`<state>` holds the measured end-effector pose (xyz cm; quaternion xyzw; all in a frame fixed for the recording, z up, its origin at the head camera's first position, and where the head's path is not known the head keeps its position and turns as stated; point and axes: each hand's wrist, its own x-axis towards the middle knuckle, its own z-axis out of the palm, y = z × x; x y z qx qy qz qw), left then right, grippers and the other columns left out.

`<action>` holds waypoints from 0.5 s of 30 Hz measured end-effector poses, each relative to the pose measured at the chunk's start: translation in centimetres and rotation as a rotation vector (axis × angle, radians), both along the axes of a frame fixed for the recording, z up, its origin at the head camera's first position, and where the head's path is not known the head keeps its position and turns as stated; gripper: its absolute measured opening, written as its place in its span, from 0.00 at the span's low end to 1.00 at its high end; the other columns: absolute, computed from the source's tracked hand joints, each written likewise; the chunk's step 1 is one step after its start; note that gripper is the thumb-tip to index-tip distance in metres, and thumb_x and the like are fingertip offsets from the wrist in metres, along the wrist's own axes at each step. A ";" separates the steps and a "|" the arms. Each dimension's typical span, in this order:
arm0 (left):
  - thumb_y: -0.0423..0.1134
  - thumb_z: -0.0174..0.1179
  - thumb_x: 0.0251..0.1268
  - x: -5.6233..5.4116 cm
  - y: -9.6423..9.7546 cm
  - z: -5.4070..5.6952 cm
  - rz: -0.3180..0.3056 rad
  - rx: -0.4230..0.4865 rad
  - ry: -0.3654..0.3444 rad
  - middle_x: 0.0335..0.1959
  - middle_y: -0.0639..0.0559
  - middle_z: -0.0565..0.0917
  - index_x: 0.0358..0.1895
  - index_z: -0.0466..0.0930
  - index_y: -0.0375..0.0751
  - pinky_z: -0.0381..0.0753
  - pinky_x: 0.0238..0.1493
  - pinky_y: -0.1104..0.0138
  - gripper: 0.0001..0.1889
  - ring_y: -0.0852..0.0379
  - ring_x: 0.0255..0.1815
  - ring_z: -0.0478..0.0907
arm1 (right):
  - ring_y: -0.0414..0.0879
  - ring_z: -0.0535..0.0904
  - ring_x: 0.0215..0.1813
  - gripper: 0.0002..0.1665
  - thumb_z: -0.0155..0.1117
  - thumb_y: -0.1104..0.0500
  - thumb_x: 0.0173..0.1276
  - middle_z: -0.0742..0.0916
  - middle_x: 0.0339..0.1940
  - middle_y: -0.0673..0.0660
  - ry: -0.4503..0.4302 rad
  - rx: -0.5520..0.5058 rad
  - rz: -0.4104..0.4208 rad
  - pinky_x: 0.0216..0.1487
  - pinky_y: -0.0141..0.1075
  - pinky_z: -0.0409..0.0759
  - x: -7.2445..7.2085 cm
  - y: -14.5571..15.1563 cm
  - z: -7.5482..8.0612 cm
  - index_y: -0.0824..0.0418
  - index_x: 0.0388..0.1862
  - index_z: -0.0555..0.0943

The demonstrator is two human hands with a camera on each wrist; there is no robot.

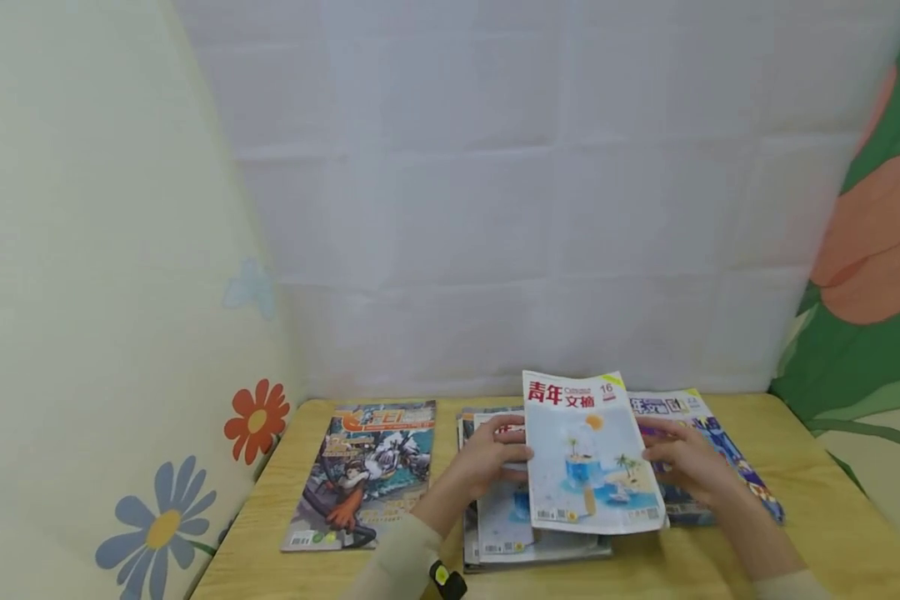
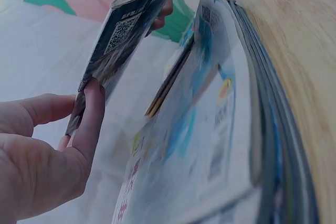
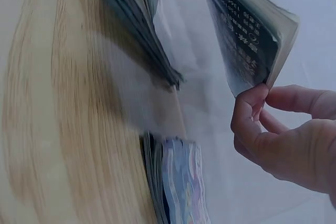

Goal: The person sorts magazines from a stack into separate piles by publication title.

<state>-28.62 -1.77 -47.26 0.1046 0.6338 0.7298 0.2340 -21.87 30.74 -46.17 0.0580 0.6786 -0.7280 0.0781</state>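
Note:
Both hands hold up one magazine [image 1: 581, 467], white and pale blue with red title characters and the number 16. At its left edge my left hand [image 1: 489, 460] pinches it between thumb and fingers. My right hand [image 1: 692, 460] grips the opposite edge. In the left wrist view, the left hand [image 2: 50, 156] has its thumb on one side and fingers on the dark back cover [image 2: 118, 38]. The right wrist view shows the right hand [image 3: 294, 140] pinching a corner. Below the raised magazine lies a stack of magazines [image 1: 498, 533], apart from it; its top cover looks similar.
On the wooden table [image 1: 258, 554], a magazine with a dark, colourful comic-style cover [image 1: 378, 467] lies to the left. Another pile with a blue and purple cover [image 1: 738, 454] lies to the right, partly hidden. A white cloth [image 1: 532, 208] hangs behind the table; painted walls flank it.

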 end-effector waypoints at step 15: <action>0.20 0.66 0.61 -0.7 9.3 -1.3 0.028 0.085 -0.128 0.52 0.38 0.79 0.67 0.70 0.38 0.87 0.42 0.51 0.30 0.43 0.44 0.84 | 0.49 0.83 0.48 0.40 0.53 0.74 0.72 0.84 0.50 0.52 0.001 0.040 0.085 0.46 0.48 0.84 -0.4 8.1 0.5 0.68 0.81 0.56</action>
